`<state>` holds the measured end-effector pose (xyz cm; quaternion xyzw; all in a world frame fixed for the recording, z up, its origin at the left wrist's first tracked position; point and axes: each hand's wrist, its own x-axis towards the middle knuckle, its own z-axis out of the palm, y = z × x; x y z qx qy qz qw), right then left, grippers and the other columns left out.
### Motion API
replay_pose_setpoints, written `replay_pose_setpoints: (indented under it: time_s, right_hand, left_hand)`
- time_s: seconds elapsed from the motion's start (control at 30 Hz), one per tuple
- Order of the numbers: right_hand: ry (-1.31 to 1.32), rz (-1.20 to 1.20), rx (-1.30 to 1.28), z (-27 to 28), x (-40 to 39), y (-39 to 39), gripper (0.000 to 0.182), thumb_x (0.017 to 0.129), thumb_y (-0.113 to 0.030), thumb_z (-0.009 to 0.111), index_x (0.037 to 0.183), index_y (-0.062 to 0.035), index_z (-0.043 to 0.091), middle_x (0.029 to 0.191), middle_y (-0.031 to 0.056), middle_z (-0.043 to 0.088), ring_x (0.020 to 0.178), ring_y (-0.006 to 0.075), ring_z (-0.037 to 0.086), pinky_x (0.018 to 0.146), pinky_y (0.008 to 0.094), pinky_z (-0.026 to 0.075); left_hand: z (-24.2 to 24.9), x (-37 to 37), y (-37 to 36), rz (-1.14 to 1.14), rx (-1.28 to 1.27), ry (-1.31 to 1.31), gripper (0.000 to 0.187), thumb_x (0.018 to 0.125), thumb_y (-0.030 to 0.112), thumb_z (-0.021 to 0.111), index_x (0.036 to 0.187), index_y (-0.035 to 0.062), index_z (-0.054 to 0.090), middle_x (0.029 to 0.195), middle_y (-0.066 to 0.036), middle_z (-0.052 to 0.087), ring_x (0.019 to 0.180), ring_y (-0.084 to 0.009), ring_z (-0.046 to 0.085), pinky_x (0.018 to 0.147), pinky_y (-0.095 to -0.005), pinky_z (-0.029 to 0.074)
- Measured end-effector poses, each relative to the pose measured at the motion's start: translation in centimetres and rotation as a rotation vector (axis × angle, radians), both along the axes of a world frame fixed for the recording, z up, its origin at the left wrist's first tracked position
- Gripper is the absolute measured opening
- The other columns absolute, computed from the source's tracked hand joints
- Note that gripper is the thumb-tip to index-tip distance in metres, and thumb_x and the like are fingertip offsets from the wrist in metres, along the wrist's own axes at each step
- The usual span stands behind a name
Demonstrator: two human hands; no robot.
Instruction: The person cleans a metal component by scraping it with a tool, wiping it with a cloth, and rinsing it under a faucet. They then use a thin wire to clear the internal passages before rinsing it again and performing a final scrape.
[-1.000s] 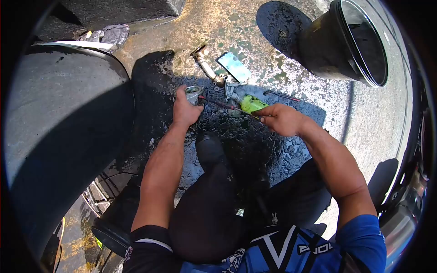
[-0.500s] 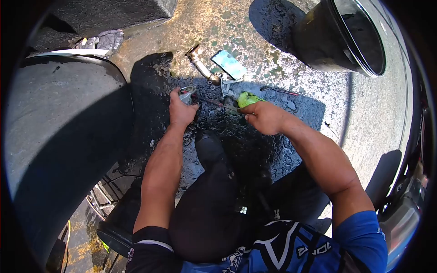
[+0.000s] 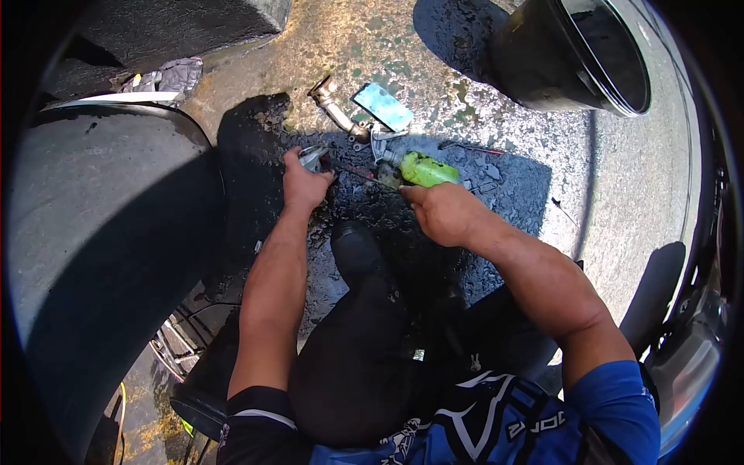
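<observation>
My left hand [image 3: 304,186] is closed around a silvery metal part [image 3: 311,160] just above the wet, dark ground. My right hand [image 3: 440,213] grips one end of a thin, dark and reddish stick-like tool [image 3: 363,173]. The tool's other end reaches the metal part; its tip is hard to make out. Just beyond my right hand lies a green spray bottle [image 3: 428,170] on its side, with a grey trigger head [image 3: 381,142]. A bent metal pipe with flanges [image 3: 335,110] lies farther off, beside a light-blue flat rectangular thing [image 3: 383,107].
A large black bucket [image 3: 535,62] stands at the upper right. A big dark curved object [image 3: 116,170] fills the left side. Another thin tool [image 3: 473,147] lies right of the bottle. My boot [image 3: 356,252] is planted below my hands.
My right hand has moved slightly down and toward me, uncovering more of the green bottle. The tool's angle has shifted a little. My left hand keeps hold of the metal part.
</observation>
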<state>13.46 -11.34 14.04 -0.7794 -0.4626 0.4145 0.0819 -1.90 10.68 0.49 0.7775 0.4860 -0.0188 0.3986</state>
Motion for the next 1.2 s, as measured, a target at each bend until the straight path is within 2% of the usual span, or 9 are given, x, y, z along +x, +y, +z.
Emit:
replay_pose_setpoints:
  time_s: [0.1, 0.2, 0.3, 0.47, 0.6, 0.83, 1.1, 1.13, 1.2]
  right_hand:
    - [-0.018, 0.046, -0.075, 1.2, 0.5, -0.8, 0.040, 0.091, -0.015, 0.048, 0.129, -0.0080, 0.062, 0.087, 0.0230, 0.070, 0.083, 0.0411, 0.068, 0.078, 0.0494, 0.055]
    - [-0.020, -0.050, 0.092, -2.1, -1.4, -0.4, 0.040, 0.093, -0.017, 0.049, 0.129, -0.0078, 0.063, 0.086, 0.0228, 0.070, 0.080, 0.0396, 0.069, 0.077, 0.0487, 0.055]
    - [0.528, -0.369, -0.176, -0.9, 2.6, -2.6, 0.041, 0.094, -0.020, 0.051, 0.132, -0.0078, 0.062, 0.090, 0.0215, 0.071, 0.080, 0.0393, 0.069, 0.077, 0.0471, 0.055]
    - [0.279, -0.137, -0.061, -1.4, 1.4, -0.9, 0.040, 0.095, -0.017, 0.052, 0.132, -0.0062, 0.062, 0.111, 0.0223, 0.070, 0.105, 0.0362, 0.067, 0.095, 0.0417, 0.050]
    - [0.323, -0.170, -0.145, 0.6, 2.7, -0.9, 0.040, 0.094, -0.019, 0.051, 0.131, -0.0085, 0.063, 0.111, 0.0223, 0.069, 0.104, 0.0381, 0.066, 0.095, 0.0423, 0.051]
    - [0.092, -0.048, -0.120, 2.7, 3.7, -4.5, 0.038, 0.091, -0.014, 0.052, 0.126, -0.0076, 0.065, 0.099, 0.0237, 0.070, 0.093, 0.0409, 0.068, 0.087, 0.0464, 0.054]
    - [-0.033, 0.187, -0.222, 0.1, 6.5, -10.2, 0.039, 0.090, -0.015, 0.055, 0.127, -0.0123, 0.065, 0.093, 0.0227, 0.070, 0.087, 0.0417, 0.067, 0.082, 0.0477, 0.054]
    - [-0.059, 0.271, -0.492, -0.4, 6.7, -9.4, 0.044, 0.090, -0.019, 0.059, 0.133, -0.0113, 0.060, 0.105, 0.0212, 0.069, 0.100, 0.0393, 0.066, 0.089, 0.0475, 0.052]
    - [-0.158, 0.240, -0.356, -1.2, 6.5, -7.3, 0.051, 0.089, -0.024, 0.063, 0.137, -0.0099, 0.055, 0.118, 0.0210, 0.065, 0.111, 0.0387, 0.061, 0.094, 0.0473, 0.050]
  left_hand:
    - [0.4, 0.2, 0.7, -0.018, 0.032, 0.068, 0.088, 0.068, 0.015, 0.086, 0.140, 0.0005, 0.038, 0.123, -0.027, 0.062, 0.116, -0.0401, 0.062, 0.099, -0.0423, 0.048]
    - [0.6, 1.1, 0.5, 0.025, -0.046, 0.103, 0.089, 0.068, 0.015, 0.086, 0.142, 0.0014, 0.037, 0.123, -0.027, 0.062, 0.116, -0.0401, 0.061, 0.100, -0.0422, 0.048]
    - [0.6, 0.3, 1.0, -0.064, 0.022, 0.081, 0.090, 0.069, 0.016, 0.085, 0.143, 0.0028, 0.036, 0.123, -0.027, 0.062, 0.116, -0.0401, 0.062, 0.100, -0.0419, 0.048]
    - [0.2, -0.1, 1.4, -0.063, -0.046, 0.042, 0.090, 0.069, 0.015, 0.086, 0.143, 0.0025, 0.036, 0.127, -0.028, 0.060, 0.119, -0.0408, 0.059, 0.101, -0.0425, 0.047]
    - [1.0, 0.2, 0.9, -0.051, -0.018, 0.059, 0.088, 0.069, 0.015, 0.086, 0.141, 0.0015, 0.037, 0.126, -0.028, 0.060, 0.118, -0.0411, 0.060, 0.101, -0.0427, 0.047]
    - [1.0, 0.2, 0.8, 0.009, -0.036, 0.080, 0.089, 0.068, 0.016, 0.087, 0.140, 0.0018, 0.037, 0.124, -0.027, 0.061, 0.116, -0.0397, 0.061, 0.100, -0.0428, 0.048]
    - [-1.8, -2.8, 2.0, 0.054, -0.087, -0.111, 0.076, 0.065, 0.019, 0.089, 0.126, 0.0077, 0.046, 0.115, -0.022, 0.065, 0.106, -0.0334, 0.065, 0.092, -0.0408, 0.051]
    - [-1.6, -2.9, 2.2, 0.056, -0.092, -0.104, 0.076, 0.064, 0.020, 0.089, 0.125, 0.0073, 0.047, 0.116, -0.021, 0.065, 0.106, -0.0335, 0.065, 0.092, -0.0408, 0.051]
    - [-2.3, -3.2, 2.6, 0.026, -0.022, -0.092, 0.072, 0.062, 0.022, 0.090, 0.119, 0.0056, 0.051, 0.118, -0.021, 0.061, 0.109, -0.0348, 0.062, 0.094, -0.0418, 0.049]
